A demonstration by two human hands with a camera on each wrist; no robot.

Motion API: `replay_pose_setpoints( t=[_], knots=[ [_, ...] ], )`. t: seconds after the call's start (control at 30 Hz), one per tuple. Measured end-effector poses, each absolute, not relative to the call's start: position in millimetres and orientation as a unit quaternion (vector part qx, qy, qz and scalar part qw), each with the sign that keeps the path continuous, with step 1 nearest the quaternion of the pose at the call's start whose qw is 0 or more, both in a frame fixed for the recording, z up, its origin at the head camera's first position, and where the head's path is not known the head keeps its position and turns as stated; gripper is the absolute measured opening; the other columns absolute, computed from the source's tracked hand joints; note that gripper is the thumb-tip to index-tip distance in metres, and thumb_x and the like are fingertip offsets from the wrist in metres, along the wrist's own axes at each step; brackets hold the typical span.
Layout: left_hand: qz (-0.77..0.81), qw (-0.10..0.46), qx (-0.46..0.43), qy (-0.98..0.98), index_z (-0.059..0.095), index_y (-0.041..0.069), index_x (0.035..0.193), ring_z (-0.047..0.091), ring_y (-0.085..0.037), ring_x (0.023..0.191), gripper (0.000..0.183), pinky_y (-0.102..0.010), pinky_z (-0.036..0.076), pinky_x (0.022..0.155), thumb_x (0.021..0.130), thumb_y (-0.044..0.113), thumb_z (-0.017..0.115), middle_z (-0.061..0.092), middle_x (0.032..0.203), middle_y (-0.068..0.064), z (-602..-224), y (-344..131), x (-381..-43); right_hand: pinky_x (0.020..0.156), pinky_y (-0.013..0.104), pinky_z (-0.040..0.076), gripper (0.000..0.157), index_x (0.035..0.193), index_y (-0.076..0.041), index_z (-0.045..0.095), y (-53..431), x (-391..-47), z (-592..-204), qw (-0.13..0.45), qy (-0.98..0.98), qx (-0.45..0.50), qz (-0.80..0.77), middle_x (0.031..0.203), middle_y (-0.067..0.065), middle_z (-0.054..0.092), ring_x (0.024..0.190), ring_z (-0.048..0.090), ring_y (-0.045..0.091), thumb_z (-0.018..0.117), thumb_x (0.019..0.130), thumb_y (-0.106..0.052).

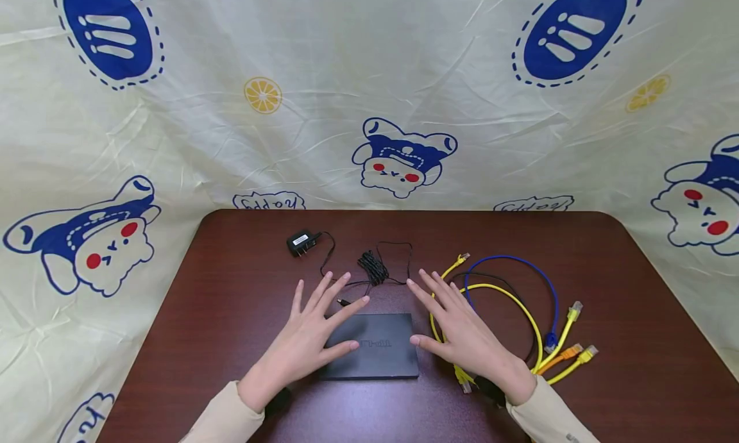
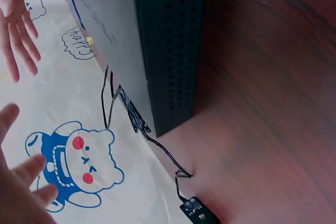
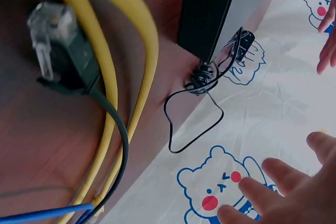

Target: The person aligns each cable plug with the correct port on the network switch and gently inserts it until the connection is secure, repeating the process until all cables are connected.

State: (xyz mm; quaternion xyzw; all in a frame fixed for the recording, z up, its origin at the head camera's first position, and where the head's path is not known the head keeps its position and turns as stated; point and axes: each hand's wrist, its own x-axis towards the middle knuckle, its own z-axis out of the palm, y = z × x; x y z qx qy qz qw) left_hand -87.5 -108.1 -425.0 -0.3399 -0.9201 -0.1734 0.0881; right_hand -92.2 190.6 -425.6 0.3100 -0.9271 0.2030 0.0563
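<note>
1. both hands look relaxed, fingers spread, grasping nothing: the left hand [image 1: 308, 347] over the left part of the dark grey box [image 1: 381, 361], the right hand [image 1: 464, 340] over the coiled cables [image 1: 539, 342], thumb near the box.
2. the box lies flat on the table [image 1: 231, 289] – power adapter [image 1: 301, 242] and bundled black cord [image 1: 373, 268] beyond it.
3. the step seems a hover before any grip.
4. the next move probably calls for lowering the hands – then curling fingers round box or cable.

Bear-printed sheet [image 1: 323, 154], perhaps plastic, beyond a brown table [image 1: 381, 411].
</note>
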Motion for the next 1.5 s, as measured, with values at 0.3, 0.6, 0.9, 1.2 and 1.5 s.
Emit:
replay_pose_setpoints(
  t=[0.3, 0.6, 0.9, 1.2, 1.5],
  knots=[
    [-0.188, 0.011, -0.354, -0.916, 0.034, 0.033, 0.149, 0.014, -0.036, 0.142, 0.076, -0.070, 0.008, 0.102, 0.083, 0.051, 0.068, 0.011, 0.158, -0.010, -431, -122, -83, 0.106, 0.060, 0.018, 0.095, 0.154, -0.021, 0.016, 188, -86, -435, -0.020, -0.920, 0.317, 0.230, 0.157, 0.012, 0.016, 0.141, 0.015, 0.035, 0.072, 0.082, -0.046],
    [-0.191, -0.074, -0.335, -0.920, 0.027, 0.034, 0.151, 0.017, -0.037, 0.141, 0.084, -0.070, 0.010, 0.102, 0.081, 0.057, 0.066, 0.011, 0.158, -0.014, -441, -132, -80, 0.103, 0.065, 0.019, 0.094, 0.154, -0.017, 0.021, 186, -82, -442, -0.051, -0.913, 0.335, 0.228, 0.155, 0.020, 0.019, 0.138, 0.017, 0.044, 0.071, 0.081, -0.049],
    [-0.210, -0.115, -0.318, -0.918, 0.030, 0.030, 0.151, 0.019, -0.038, 0.140, 0.084, -0.071, 0.010, 0.101, 0.081, 0.058, 0.067, 0.017, 0.156, -0.016, -446, -133, -80, 0.103, 0.066, 0.017, 0.094, 0.153, -0.015, 0.023, 181, -81, -447, -0.084, -0.915, 0.331, 0.213, 0.154, 0.022, 0.019, 0.138, 0.015, 0.047, 0.068, 0.081, -0.055],
    [-0.230, -0.135, -0.310, -0.913, 0.031, 0.025, 0.151, 0.020, -0.041, 0.139, 0.088, -0.071, 0.007, 0.101, 0.079, 0.058, 0.069, 0.018, 0.155, -0.016, -448, -134, -82, 0.103, 0.066, 0.017, 0.094, 0.151, -0.012, 0.028, 177, -80, -450, -0.088, -0.918, 0.327, 0.208, 0.153, 0.024, 0.022, 0.137, 0.015, 0.048, 0.069, 0.079, -0.056],
    [-0.219, -0.136, -0.315, -0.913, 0.033, 0.022, 0.150, 0.018, -0.041, 0.139, 0.092, -0.071, 0.009, 0.101, 0.075, 0.058, 0.071, 0.023, 0.153, -0.017, -451, -134, -86, 0.103, 0.066, 0.018, 0.094, 0.150, -0.011, 0.030, 175, -82, -454, -0.091, -0.920, 0.327, 0.197, 0.152, 0.024, 0.022, 0.137, 0.016, 0.049, 0.067, 0.079, -0.060]
  ],
)
